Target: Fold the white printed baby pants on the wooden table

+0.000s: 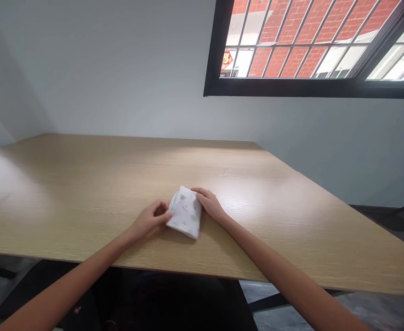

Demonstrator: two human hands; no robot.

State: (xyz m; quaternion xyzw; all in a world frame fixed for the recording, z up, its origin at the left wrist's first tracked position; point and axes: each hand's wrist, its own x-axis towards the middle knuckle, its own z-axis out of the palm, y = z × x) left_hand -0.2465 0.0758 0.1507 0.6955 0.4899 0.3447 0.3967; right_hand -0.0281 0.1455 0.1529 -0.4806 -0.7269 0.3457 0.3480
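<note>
A small folded white cloth (185, 212) with little coloured prints is held just above or on the tabletop, slightly tilted; I cannot tell whether its lower edge touches the wood. My left hand (152, 216) pinches its left edge between thumb and fingers, with the fingertips partly hidden behind the cloth. At the upper right corner, my right hand (210, 202) grips it, thumb on the front and fingers along the top edge. Layers of the fold show at the left side.
The light wooden table (101, 184) spreads wide around both hands, its near edge just below the forearms. Behind it stands a pale wall (119, 69) with a dark-framed barred window (301, 87) at upper right. A dark seat or clothing shows below the table.
</note>
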